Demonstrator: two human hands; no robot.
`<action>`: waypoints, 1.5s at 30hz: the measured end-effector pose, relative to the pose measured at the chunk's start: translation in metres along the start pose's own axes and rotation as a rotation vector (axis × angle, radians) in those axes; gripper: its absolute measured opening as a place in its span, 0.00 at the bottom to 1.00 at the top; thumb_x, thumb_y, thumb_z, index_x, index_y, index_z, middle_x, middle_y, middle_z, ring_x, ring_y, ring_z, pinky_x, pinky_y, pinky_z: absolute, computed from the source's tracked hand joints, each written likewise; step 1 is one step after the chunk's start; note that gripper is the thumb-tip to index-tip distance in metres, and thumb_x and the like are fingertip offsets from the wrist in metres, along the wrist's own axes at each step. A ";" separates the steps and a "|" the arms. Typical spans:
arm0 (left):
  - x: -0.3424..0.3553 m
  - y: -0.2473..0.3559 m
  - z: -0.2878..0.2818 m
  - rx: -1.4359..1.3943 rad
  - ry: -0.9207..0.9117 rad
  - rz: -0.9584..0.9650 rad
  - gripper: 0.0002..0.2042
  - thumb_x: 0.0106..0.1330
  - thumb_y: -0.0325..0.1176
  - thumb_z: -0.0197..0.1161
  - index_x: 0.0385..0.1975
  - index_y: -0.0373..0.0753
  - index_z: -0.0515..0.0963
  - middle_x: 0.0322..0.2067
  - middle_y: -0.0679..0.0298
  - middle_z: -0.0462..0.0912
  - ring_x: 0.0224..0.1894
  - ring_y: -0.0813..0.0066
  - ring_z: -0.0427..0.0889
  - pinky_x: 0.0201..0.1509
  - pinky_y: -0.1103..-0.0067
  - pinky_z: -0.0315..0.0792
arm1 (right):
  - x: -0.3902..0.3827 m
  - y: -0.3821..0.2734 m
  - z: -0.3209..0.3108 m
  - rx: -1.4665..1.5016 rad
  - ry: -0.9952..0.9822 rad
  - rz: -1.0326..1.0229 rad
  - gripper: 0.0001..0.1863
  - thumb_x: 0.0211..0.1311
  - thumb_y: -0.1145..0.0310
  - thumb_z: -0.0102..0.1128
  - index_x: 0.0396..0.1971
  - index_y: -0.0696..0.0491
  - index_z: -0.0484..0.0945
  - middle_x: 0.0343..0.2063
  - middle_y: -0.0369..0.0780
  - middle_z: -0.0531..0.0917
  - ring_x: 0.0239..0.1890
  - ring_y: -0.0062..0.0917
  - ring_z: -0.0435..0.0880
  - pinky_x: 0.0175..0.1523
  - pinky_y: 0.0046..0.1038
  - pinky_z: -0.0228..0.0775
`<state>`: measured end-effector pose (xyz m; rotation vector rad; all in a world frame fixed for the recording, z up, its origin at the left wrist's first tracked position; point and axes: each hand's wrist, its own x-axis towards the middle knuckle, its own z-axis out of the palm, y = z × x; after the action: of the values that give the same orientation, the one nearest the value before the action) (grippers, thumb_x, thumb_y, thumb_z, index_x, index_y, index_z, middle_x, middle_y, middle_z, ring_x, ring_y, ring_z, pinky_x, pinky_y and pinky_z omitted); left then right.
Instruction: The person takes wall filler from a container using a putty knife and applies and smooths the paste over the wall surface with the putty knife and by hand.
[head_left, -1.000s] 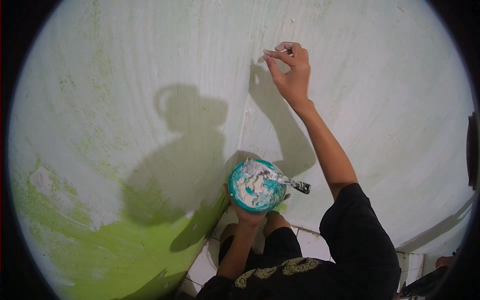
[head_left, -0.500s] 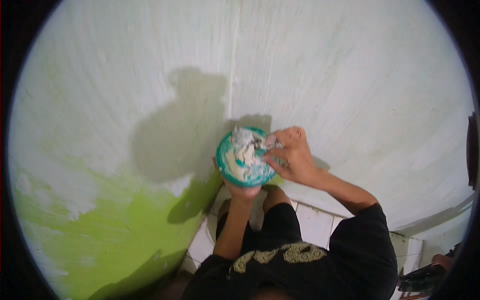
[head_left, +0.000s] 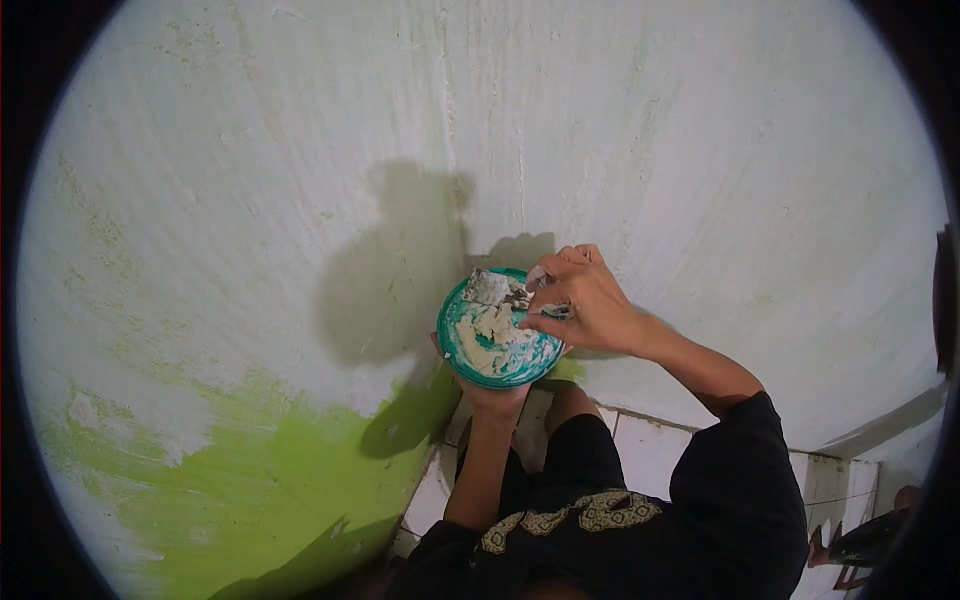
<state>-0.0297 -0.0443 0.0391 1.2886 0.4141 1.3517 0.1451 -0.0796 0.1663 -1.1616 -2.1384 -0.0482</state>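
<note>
My left hand [head_left: 495,400] supports a round, shallow teal plastic dish [head_left: 500,381] from below, with its fingers mostly hidden under it. Off-white putty [head_left: 487,352] is smeared across the inside, thickest near the middle. Between the thumb and fingers of my right hand [head_left: 592,312] is a putty knife [head_left: 488,288]. Its blade lies over the far part of the dish and is coated with putty. The knife's handle is largely covered by my fingers. Whitish residue clings to the fingertips of that hand.
Two walls meet in a corner right before me. The left wall [head_left: 290,460] is bright green low down and whitish above; the right wall [head_left: 690,200] is whitish. White floor tiles [head_left: 640,450] lie below. A dark object and part of another person [head_left: 820,550] show at the lower right.
The view has shifted, so the dish and both hands sit slightly lower and to the right. The knife's blade shows flatter over the dish. Both grips are unchanged.
</note>
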 end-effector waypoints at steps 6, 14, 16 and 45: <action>0.013 0.002 -0.005 -1.293 -0.017 -0.357 0.40 0.60 0.73 0.39 0.65 0.50 0.63 0.66 0.63 0.63 0.66 0.55 0.61 0.70 0.49 0.49 | -0.001 0.020 0.002 0.150 -0.002 0.097 0.08 0.43 0.68 0.73 0.24 0.51 0.83 0.30 0.38 0.82 0.41 0.33 0.76 0.55 0.35 0.57; 0.003 0.008 0.002 -1.352 0.070 -0.343 0.41 0.60 0.72 0.41 0.66 0.50 0.61 0.67 0.62 0.60 0.68 0.53 0.58 0.69 0.45 0.47 | 0.011 0.021 -0.002 0.377 -0.027 0.083 0.06 0.49 0.70 0.69 0.27 0.55 0.83 0.27 0.43 0.82 0.35 0.37 0.80 0.46 0.34 0.68; 0.009 0.002 0.001 -1.123 0.113 -0.391 0.41 0.60 0.72 0.41 0.67 0.50 0.60 0.68 0.61 0.59 0.68 0.53 0.57 0.69 0.45 0.46 | 0.015 0.029 -0.005 0.347 -0.045 -0.040 0.10 0.56 0.72 0.63 0.39 0.57 0.82 0.31 0.46 0.83 0.35 0.36 0.81 0.44 0.33 0.71; 0.001 -0.007 0.003 -1.175 0.115 -0.315 0.41 0.62 0.70 0.44 0.68 0.46 0.57 0.68 0.56 0.56 0.68 0.50 0.56 0.70 0.49 0.49 | 0.218 0.065 -0.061 -0.199 0.396 0.145 0.39 0.60 0.71 0.44 0.69 0.63 0.38 0.16 0.48 0.76 0.20 0.44 0.74 0.31 0.45 0.67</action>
<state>-0.0232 -0.0425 0.0347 0.1596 -0.1286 1.0838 0.1493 0.0962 0.3229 -1.2952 -1.7262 -0.3997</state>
